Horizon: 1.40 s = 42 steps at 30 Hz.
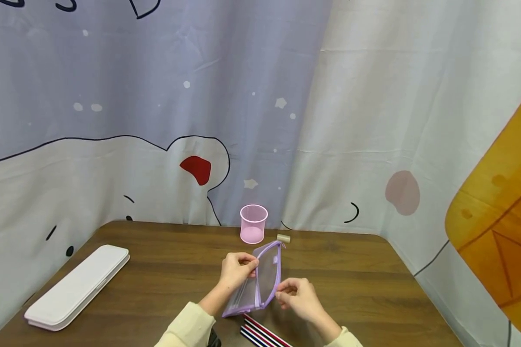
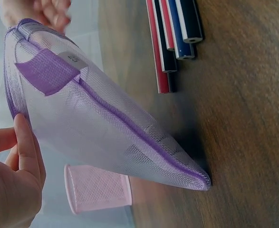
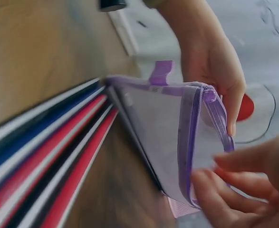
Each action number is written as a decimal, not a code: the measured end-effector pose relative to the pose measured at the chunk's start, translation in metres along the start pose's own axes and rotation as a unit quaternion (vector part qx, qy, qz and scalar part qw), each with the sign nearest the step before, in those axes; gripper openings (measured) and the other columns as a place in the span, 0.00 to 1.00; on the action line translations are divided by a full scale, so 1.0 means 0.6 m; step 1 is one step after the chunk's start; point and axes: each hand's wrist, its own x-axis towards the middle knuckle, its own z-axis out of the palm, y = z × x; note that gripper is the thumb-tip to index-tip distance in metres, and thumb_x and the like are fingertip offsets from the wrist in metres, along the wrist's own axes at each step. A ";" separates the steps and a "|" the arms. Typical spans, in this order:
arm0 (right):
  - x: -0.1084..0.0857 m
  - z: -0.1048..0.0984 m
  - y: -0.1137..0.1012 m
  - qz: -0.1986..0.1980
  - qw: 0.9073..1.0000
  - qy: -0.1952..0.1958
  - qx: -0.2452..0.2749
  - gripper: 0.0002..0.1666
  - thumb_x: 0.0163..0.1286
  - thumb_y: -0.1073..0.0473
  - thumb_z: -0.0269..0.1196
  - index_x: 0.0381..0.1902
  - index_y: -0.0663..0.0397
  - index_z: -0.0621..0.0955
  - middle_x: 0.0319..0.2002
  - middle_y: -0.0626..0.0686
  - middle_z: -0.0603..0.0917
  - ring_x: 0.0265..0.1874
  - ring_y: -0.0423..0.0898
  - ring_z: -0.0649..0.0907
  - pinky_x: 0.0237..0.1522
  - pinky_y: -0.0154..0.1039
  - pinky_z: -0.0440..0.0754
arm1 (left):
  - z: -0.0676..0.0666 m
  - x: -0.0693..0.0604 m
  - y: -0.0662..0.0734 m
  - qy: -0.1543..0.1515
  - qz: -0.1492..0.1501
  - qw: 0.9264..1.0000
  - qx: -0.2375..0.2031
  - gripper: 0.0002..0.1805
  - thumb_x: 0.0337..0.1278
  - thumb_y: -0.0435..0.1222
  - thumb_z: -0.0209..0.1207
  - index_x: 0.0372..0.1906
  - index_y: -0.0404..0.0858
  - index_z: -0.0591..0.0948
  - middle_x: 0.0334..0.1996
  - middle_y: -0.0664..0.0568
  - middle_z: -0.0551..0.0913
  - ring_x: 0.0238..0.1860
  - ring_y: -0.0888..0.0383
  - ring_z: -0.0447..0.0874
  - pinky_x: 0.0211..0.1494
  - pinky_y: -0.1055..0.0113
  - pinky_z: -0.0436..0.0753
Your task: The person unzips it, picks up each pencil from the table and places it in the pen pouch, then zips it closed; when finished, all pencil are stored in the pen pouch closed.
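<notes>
A see-through mesh zip pouch [image 1: 268, 275] with purple trim stands tilted above the table, its mouth spread apart. My left hand [image 1: 236, 270] pinches one edge of the mouth between thumb and fingers. At the opposite edge, the thumb and fingertips of my right hand [image 1: 299, 299] meet the purple trim and appear to pinch it; the exact contact is partly hidden. A purple fabric tab [image 2: 49, 71] sticks out from the pouch's end. Close by lie several striped pencils [image 1: 267, 332] in red, black, blue and white, side by side on the wood.
Behind the pouch stands a pink mesh pen cup [image 1: 253, 232], with a small beige cylinder [image 1: 283, 238] beside it. A long white case [image 1: 79, 288] lies at the table's left. Near my left sleeve is a dark object [image 1: 214, 339], mostly hidden. A printed curtain [image 1: 260, 120] hangs behind.
</notes>
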 end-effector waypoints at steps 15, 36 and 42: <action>-0.083 0.015 0.024 -0.149 0.914 -0.124 -0.357 0.03 0.43 0.60 0.64 0.21 0.52 0.82 0.16 0.43 0.77 0.17 0.26 0.70 0.18 0.16 0.64 | -0.003 0.000 0.000 -0.003 -0.002 1.000 0.002 0.07 0.45 0.29 0.60 0.29 0.26 0.81 0.20 0.42 0.82 0.13 0.69 0.76 0.23 0.68 0.84; -0.081 0.008 0.032 -0.092 0.958 -0.128 -0.238 0.06 0.41 0.72 0.61 0.19 0.58 0.79 0.15 0.47 0.80 0.17 0.27 0.72 0.19 0.19 0.70 | -0.003 0.002 -0.005 -0.008 -0.008 1.000 -0.006 0.07 0.44 0.28 0.60 0.29 0.26 0.81 0.22 0.38 0.82 0.15 0.64 0.79 0.23 0.66 0.84; -0.090 -0.031 0.025 -0.080 0.963 -0.151 -0.207 0.06 0.41 0.72 0.61 0.22 0.62 0.80 0.16 0.48 0.80 0.17 0.27 0.72 0.20 0.21 0.72 | -0.008 0.006 -0.004 -0.002 -0.011 1.000 -0.002 0.07 0.45 0.29 0.60 0.29 0.27 0.81 0.21 0.40 0.82 0.14 0.66 0.77 0.25 0.63 0.84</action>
